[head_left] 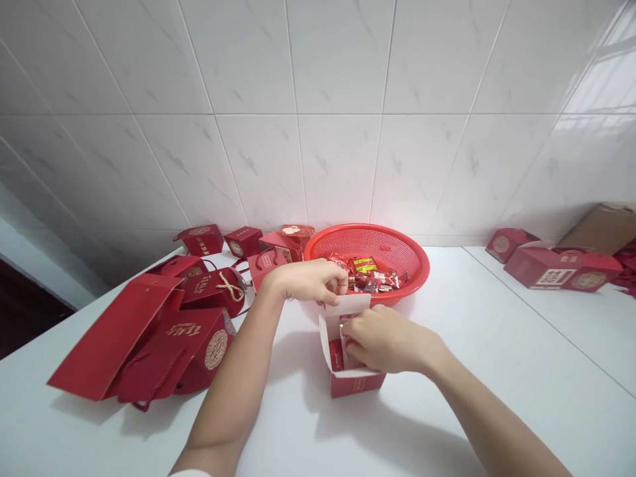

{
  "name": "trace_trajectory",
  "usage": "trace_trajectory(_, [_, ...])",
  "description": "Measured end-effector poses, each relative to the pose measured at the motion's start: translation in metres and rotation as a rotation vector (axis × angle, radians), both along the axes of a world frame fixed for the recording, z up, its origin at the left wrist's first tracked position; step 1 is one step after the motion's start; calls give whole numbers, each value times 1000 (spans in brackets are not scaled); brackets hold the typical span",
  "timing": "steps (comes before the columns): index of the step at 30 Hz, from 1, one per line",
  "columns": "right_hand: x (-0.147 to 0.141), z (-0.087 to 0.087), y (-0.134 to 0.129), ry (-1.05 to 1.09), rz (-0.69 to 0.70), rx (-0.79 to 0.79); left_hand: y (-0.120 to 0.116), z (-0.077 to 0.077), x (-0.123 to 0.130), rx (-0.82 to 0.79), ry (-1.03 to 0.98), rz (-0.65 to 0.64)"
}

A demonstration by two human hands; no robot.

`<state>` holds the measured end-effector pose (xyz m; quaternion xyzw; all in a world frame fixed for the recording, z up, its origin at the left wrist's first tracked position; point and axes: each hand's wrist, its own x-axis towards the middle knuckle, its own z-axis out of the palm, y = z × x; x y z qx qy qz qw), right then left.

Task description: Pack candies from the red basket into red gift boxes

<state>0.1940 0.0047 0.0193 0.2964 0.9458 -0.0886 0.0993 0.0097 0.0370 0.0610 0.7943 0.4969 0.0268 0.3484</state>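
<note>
A small red gift box (pixel 356 385) with a white inside stands open on the table, its back flap (pixel 350 304) raised. My left hand (pixel 318 278) is closed, with thumb and curled fingers at the left corner of that flap. Into the box's opening reaches my right hand (pixel 390 339), fingers bent together; whatever they hold is hidden. Red wrapped pieces (pixel 336 355) show inside the box beside the fingertips. Just behind the box sits a red plastic colander (pixel 417 278) with wrapped sweets (pixel 372 275), mostly red and one yellow.
Red gift bags and boxes (pixel 199 344) are piled on the left of the white table (pixel 288 424). Smaller red boxes (pixel 243 240) line the tiled wall (pixel 338 165). At the right lie more red boxes (pixel 561 266) and a brown cardboard box (pixel 601 227).
</note>
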Motion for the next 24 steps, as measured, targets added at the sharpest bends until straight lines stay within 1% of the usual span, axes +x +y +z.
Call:
trace_trajectory(2, [-8, -7, 0, -89, 4, 0, 0, 0, -1, -14, -15, -11])
trace_trajectory(3, [-10, -7, 0, -102, 6, -14, -1, 0, -2, -20, -23, -18])
trace_trajectory(5, [-7, -1, 2, -23, 33, -79, -2, 1, -4, 3, -41, -32])
trace_trajectory(6, [-1, 5, 3, 73, 53, -116, -2, 2, -5, 35, -54, -40])
trace_trajectory(8, [15, 21, 7, 342, 68, -167, 0, 3, -6, 112, -113, -59])
trace_trajectory(10, [33, 36, 13, 633, 16, -159, 5, 1, -6, 180, -208, -49])
trace_trajectory(11, [42, 42, 17, 761, -23, -141, 9, -2, -6, 210, -257, -22])
trace_trajectory(13, [56, 47, 29, 968, -109, -99, 20, -12, -5, 269, -321, 51])
trace_trajectory(15, [63, 42, 45, 1122, -208, -69, 35, -26, -1, 300, -329, 86])
trace_trajectory(17, [62, 29, 66, 1230, -311, -86, 52, -39, 5, 259, -271, 38])
trace_trajectory(18, [60, 22, 78, 1259, -358, -116, 60, -44, 10, 216, -197, -11])
trace_trajectory(19, [57, 13, 89, 1264, -410, -147, 67, -48, 15, 177, -91, -51])
trace_trajectory(21, [49, -2, 110, 1192, -501, -195, 80, -51, 27, 142, 131, -78])
trace_trajectory(24, [41, -21, 132, 1097, -563, -222, 93, -52, 40, 141, 369, -56])
